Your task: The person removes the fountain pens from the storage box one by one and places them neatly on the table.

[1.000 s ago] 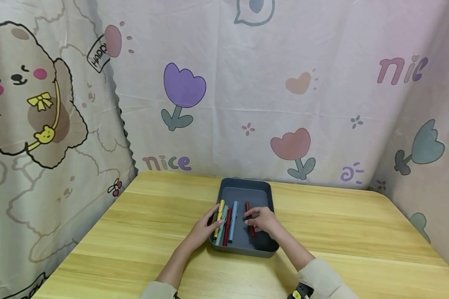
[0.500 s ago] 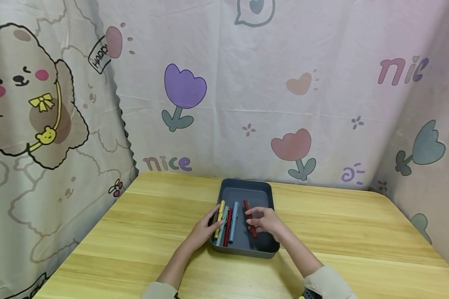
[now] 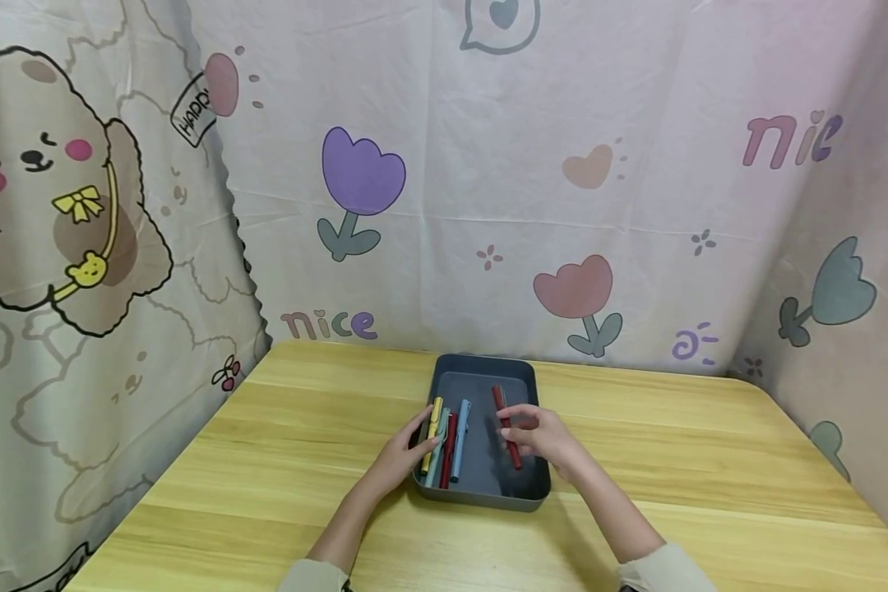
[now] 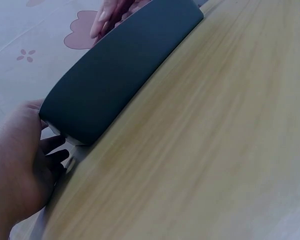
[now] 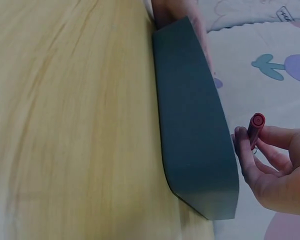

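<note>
A dark grey tray (image 3: 483, 386) holds several pens along its left side: a yellow pen (image 3: 432, 432), a pale green pen (image 3: 438, 452), a dark red pen (image 3: 449, 448) and a blue pen (image 3: 460, 440). My left hand (image 3: 398, 459) grips the tray's left wall, thumb over the rim. In the left wrist view, its fingers curl at the tray's outer side. Above the tray's right half, my right hand (image 3: 548, 436) pinches another red pen (image 3: 515, 456) between thumb and fingers. The right wrist view shows that red pen (image 5: 256, 125) end-on, above the rim.
The tray stands on a light wooden table (image 3: 673, 460) near its back edge. A printed curtain (image 3: 444, 164) hangs behind the table and along both sides.
My right hand has moved right and lifted the red pen from the tray floor, away from the other pens. My left hand stays in place.
</note>
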`<state>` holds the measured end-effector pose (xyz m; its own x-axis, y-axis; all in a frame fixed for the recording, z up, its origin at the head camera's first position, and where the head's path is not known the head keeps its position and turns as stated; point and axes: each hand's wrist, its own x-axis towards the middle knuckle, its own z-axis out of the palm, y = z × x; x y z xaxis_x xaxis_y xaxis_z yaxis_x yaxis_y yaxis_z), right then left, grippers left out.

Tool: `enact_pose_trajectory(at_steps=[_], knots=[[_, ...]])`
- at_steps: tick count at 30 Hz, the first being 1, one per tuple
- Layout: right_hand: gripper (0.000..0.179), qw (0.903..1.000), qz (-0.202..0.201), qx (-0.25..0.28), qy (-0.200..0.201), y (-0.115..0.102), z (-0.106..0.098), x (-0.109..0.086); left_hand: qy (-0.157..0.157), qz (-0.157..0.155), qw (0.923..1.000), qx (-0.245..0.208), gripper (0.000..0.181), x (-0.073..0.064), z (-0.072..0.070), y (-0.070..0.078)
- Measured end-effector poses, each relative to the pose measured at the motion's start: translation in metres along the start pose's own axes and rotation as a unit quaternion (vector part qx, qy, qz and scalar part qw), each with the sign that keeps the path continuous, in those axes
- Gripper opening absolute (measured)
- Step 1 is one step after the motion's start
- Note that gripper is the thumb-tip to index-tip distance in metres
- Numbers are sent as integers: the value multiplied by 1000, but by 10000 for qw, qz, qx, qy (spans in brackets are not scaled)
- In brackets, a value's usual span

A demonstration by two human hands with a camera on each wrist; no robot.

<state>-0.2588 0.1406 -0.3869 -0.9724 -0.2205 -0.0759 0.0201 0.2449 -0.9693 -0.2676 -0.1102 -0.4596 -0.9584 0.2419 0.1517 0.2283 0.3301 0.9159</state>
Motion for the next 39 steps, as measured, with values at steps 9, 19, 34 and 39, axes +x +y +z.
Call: enact_pose_trajectory(at_steps=[9,19,34,39], knots=[[37,9996,-14,269,91,0,-17,-8,-20,-19,10000,47,58,1,1,0],[40,9979,-259,595,-5,6,-39,-15,-28,-108,9999,49,60,2,-1,0],[42,9963,-286,799,128,22,-57,-23,2,-176,9998,16,59,0,-1,2],[42,9954,-307,897,142,24,-61,-26,-40,-128,9999,-53,57,-9,-4,25]])
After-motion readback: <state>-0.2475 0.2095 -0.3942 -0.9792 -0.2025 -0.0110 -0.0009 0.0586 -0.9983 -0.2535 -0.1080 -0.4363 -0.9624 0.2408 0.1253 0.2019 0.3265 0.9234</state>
